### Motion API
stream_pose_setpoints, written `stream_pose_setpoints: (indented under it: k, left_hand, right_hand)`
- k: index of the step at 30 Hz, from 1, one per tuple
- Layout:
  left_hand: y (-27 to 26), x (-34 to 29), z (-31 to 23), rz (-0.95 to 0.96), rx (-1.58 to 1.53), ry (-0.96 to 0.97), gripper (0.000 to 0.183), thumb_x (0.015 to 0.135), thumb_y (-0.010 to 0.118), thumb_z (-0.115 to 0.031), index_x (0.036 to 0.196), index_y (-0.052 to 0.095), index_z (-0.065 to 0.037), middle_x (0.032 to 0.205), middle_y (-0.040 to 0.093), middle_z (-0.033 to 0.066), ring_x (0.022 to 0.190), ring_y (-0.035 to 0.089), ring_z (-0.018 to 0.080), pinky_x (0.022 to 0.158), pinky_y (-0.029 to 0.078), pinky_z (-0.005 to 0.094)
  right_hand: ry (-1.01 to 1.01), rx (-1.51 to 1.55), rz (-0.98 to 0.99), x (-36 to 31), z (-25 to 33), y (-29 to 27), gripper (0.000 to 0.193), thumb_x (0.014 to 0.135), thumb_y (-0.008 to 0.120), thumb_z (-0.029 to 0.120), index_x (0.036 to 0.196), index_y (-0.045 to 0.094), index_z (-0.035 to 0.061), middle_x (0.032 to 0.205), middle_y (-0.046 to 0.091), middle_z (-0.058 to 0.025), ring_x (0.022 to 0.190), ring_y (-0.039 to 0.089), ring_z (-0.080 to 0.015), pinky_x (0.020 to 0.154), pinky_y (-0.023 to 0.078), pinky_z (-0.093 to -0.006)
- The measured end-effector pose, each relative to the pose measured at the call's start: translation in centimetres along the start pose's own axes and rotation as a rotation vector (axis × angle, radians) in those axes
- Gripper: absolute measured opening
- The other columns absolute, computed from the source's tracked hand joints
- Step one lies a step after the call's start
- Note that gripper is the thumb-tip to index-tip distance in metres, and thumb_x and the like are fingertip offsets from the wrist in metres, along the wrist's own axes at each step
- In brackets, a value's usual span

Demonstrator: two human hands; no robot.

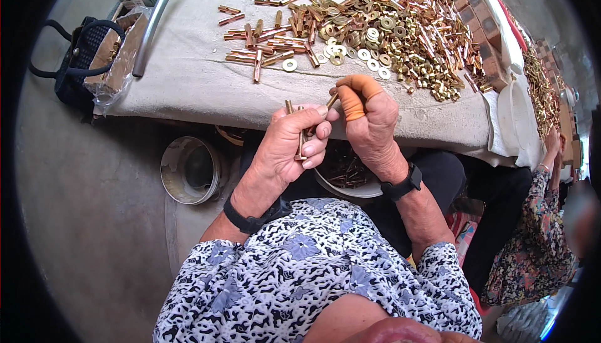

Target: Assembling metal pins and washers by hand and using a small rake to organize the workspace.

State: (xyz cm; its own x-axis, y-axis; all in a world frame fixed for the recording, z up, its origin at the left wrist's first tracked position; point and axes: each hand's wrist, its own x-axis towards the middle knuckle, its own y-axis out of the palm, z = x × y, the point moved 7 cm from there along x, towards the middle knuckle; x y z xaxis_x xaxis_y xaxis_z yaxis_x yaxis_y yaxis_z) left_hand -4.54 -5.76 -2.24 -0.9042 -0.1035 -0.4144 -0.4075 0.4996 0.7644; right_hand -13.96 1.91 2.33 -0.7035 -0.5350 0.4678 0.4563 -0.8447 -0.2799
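Observation:
My left hand (282,142) is closed around several brass-coloured bolts (301,153), one with its hex head showing below the fingers. Between my two hands a slim brass-coloured bolt (332,100) sticks up at a slant; my left thumb lies against its lower part. My right hand (374,117), with orange finger covers (352,103) on some fingers, pinches its upper end. Just beyond the hands, on the pale cloth-covered table (181,89), lie loose metal sleeves (275,45), flat washers (373,33) and a heap of small nuts (432,77).
Below the table's edge stands a white bucket (188,171) at left. A second bucket (360,191) holding dark metal pieces is under my hands. A dark basket (78,61) and metal bar (153,30) are at far left. Another person's hand (552,142) works at right.

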Motion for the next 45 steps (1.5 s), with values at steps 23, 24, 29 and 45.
stream_pose_setpoints:
  k: [23, 24, 29, 45]
  left_hand:
    - [-0.8, -0.9, -0.7, 0.125, -0.27, -0.133, 0.019, 0.093, 0.048, -0.015, 0.095, 0.056, 0.002, 0.063, 0.051, 0.0015, 0.036, 0.039, 0.0058, 0.03, 0.032, 0.022]
    - [-0.9, -1.0, -0.9, 0.092, -0.203, -0.099, 0.02, 0.095, 0.046, -0.014, 0.095, 0.055, 0.003, 0.062, 0.05, 0.0014, 0.036, 0.039, 0.0058, 0.03, 0.033, 0.0217]
    - [-0.7, -1.2, -0.9, 0.121, -0.105, -0.088, 0.019, 0.093, 0.048, -0.014, 0.093, 0.057, 0.004, 0.06, 0.051, 0.0024, 0.035, 0.04, 0.0059, 0.029, 0.033, 0.0206]
    - [-0.6, -1.4, -1.2, 0.019, 0.185, 0.076, 0.016, 0.091, 0.056, -0.014, 0.094, 0.058, 0.001, 0.068, 0.057, 0.006, 0.035, 0.04, 0.0057, 0.029, 0.028, 0.0196]
  right_hand:
    - [0.371, 0.349, 0.181, 1.1, -0.1, 2.0, 0.013, 0.089, 0.058, 0.01, 0.09, 0.061, -0.0034, 0.067, 0.063, -0.0043, 0.05, 0.056, -0.0079, 0.045, 0.042, -0.022]
    - [0.394, 0.471, 0.242, 1.1, -0.2, 2.2, 0.014, 0.089, 0.058, 0.01, 0.091, 0.061, -0.003, 0.068, 0.063, -0.0043, 0.05, 0.057, -0.0083, 0.045, 0.041, -0.0203]
    - [0.485, 0.693, 0.463, 1.0, -0.5, 2.2, 0.016, 0.088, 0.06, 0.012, 0.096, 0.062, -0.0021, 0.075, 0.065, -0.0066, 0.052, 0.059, -0.0104, 0.048, 0.04, -0.0183]
    - [0.162, 0.202, 0.569, 0.2, 1.7, 1.4, 0.03, 0.09, 0.059, 0.02, 0.108, 0.06, -0.0041, 0.081, 0.067, -0.0107, 0.072, 0.064, -0.0135, 0.066, 0.051, -0.0266]
